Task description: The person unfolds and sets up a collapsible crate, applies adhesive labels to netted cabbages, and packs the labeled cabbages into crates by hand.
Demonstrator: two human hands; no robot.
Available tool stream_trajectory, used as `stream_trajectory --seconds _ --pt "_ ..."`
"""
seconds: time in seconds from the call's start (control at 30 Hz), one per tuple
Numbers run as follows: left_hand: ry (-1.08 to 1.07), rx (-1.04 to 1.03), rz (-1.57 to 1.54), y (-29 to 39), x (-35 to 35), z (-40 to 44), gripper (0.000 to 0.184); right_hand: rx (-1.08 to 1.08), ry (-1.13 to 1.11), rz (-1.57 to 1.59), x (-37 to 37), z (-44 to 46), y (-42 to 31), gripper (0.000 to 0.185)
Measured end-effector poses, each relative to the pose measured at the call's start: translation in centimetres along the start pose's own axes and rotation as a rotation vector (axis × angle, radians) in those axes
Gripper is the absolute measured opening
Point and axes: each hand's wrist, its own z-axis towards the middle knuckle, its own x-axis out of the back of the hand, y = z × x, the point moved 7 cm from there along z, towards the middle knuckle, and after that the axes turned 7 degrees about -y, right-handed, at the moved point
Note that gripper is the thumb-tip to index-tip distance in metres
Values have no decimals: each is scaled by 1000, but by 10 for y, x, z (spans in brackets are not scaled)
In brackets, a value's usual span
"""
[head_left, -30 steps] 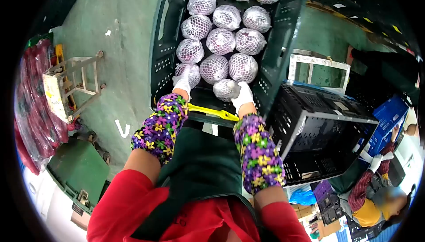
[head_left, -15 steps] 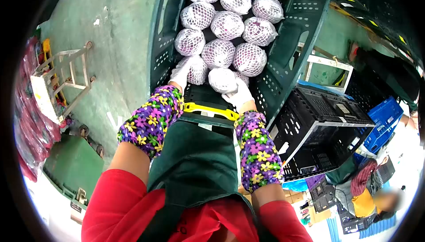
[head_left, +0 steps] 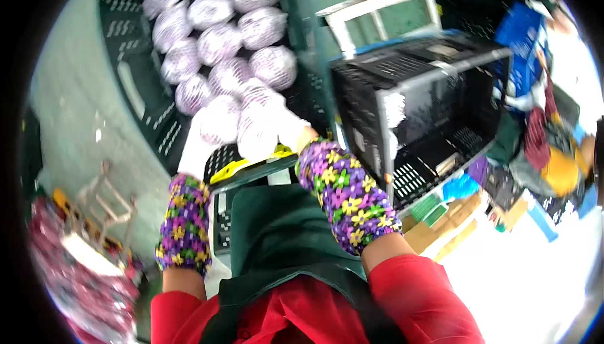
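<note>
A dark green plastic crate (head_left: 139, 86) with perforated walls holds several round purple-and-white produce pieces (head_left: 219, 44), each in a white foam net. My left hand (head_left: 196, 146), in a white glove, is cupped against the left side of a net-wrapped produce piece (head_left: 220, 121) at the crate's near end. Gripped from the right by my white-gloved right hand (head_left: 290, 129) is another net-wrapped piece (head_left: 257, 135) beside it. Motion blurs both hands, and their fingertips are partly hidden by the produce. A yellow handle (head_left: 229, 171) lies along the near crate edge, just below my hands.
An open black crate (head_left: 371, 98) stands to the right, with a white metal frame (head_left: 343, 32) behind it. Blue crates (head_left: 519, 39) and another person (head_left: 557, 168) are at far right. At lower left are a cart (head_left: 107, 208) and red plastic-wrapped material (head_left: 82, 281).
The view has swung, so the green crate appears farther left and tilted. Both hands stay at its near end with the produce. The black crate sits closer to the middle of view.
</note>
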Motion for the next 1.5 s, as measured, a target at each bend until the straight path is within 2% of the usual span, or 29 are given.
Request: stream_trajectory --seconds 0.07,0.17,0.2,0.27,0.3,0.37,0.4,0.47,0.53,0.6,0.63,0.7,0.73,0.83,0.9,0.93,0.97,1.0,1.03,1.13,1.17,1.23,1.27,1.3,1.33,1.37,1.4,1.47,1.5 --pt "-96 -189 322 8 -59 -18 38 232 255 -48 -83 -75 -107 70" --pt "-168 -443 829 22 -130 -70 50 239 27 -162 -150 -176 -189 92" --pt "-106 -168 185 1 -134 -90 55 249 -85 -124 -165 -215 -210 94" --pt "-587 -162 152 -25 -184 -135 59 360 -50 -168 -170 -293 -271 95" --pt "-482 -210 187 -35 -187 -139 61 444 -52 -177 -180 -330 -307 96" --pt "-262 -289 268 -55 -193 -151 64 597 199 -372 -112 -388 -343 89" --pt "-364 -237 242 -76 -231 -153 65 658 358 -494 -82 -408 -365 85" --pt "-564 -126 193 -122 -302 -150 67 622 424 -798 -11 -408 -397 82" --pt "-410 0 108 -170 -334 -125 63 405 504 -922 54 -381 -404 81" --pt "-258 176 62 -214 -344 -87 61 432 490 -1143 98 -338 -391 79" --pt "-407 300 149 -244 -377 -72 55 352 456 -1268 104 -316 -382 79" --pt "-463 93 718 -293 -415 -29 47 262 308 -1326 116 -303 -375 83" --pt "-501 181 827 -321 -438 -16 48 519 188 -1291 125 -307 -377 85" --pt "-676 165 1312 -389 -431 55 46 222 367 -878 135 -390 -385 75" --pt "-601 -37 1874 -420 -411 92 49 96 344 -696 160 -436 -340 64" --pt "-452 -150 2159 -431 -398 97 46 10 310 -633 176 -448 -304 60" --pt "-383 -99 2237 -434 -388 99 44 -72 267 -605 198 -451 -259 56" --pt "-312 -128 2232 -442 -372 100 40 -127 237 -640 221 -452 -215 53" --pt "-399 -220 2211 -439 -386 69 37 -150 204 -755 245 -448 -179 50" --pt "-580 -515 1660 -358 -432 -33 33 -13 210 -1772 243 -427 -183 35" --pt "-543 -763 1525 -311 -442 -74 26 138 447 -1609 169 -433 -227 32" --pt "-56 -1080 1622 -219 -388 -109 13 440 750 -1185 13 -439 -291 30" --pt "110 -930 1415 -169 -338 -111 15 582 832 -950 -57 -438 -308 31" --pt "226 -938 1174 -121 -248 -92 19 663 602 -858 -111 -409 -296 32" --pt "494 -722 707 -90 -152 -75 26 668 447 -823 -150 -370 -277 32" --pt "628 -539 484 -67 -89 -62 33 659 294 -780 -188 -332 -257 33" --pt "786 -359 365 -61 -78 -64 52 579 216 -803 -207 -279 -237 32" --pt "845 -198 353 -39 -9 -26 50 500 354 -1100 -147 -141 -178 42" --pt "707 -347 678 -19 42 14 52 169 344 -1186 -107 -70 -164 55"
